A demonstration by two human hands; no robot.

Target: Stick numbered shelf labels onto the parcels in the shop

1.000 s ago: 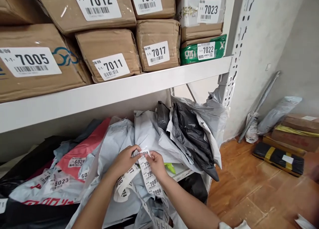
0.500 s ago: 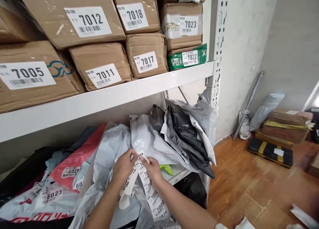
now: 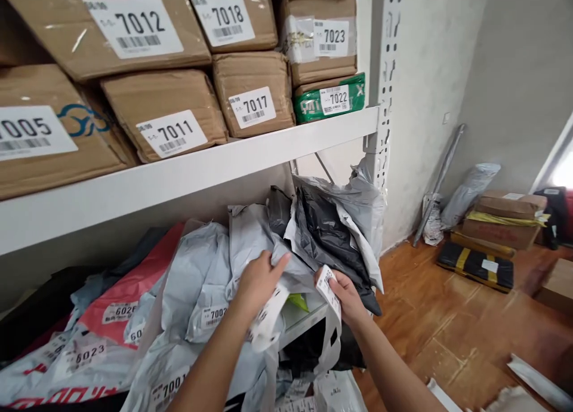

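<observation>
My left hand (image 3: pixel 257 280) is in front of the grey mailer bags, one finger stretched out to the right. A strip of printed number labels (image 3: pixel 268 316) hangs from under its curled fingers. To the right, my right hand (image 3: pixel 347 295) pinches another label strip (image 3: pixel 330 288), its top label reading 7005 and its tail dangling down. Behind the hands a pale grey mailer bag (image 3: pixel 250 227) leans beside a black and grey plastic bag (image 3: pixel 324 221). Left of my left hand, a grey bag (image 3: pixel 197 280) bears the label 7002, and another bag (image 3: pixel 170 364) lower down reads 7001.
Numbered cardboard boxes (image 3: pixel 174 131) line the upper shelf (image 3: pixel 224 155). A red mailer bag (image 3: pixel 129 280) and other bags fill the lower level at left. An upright post (image 3: pixel 380 101) stands at right, with parcels (image 3: pixel 501 227) on the wooden floor (image 3: pixel 425 334) beyond.
My hands have come apart. The right one moved right with its label strip, the left one up and slightly right. Labels 7002 and 7001 now show. The view shifted slightly right.
</observation>
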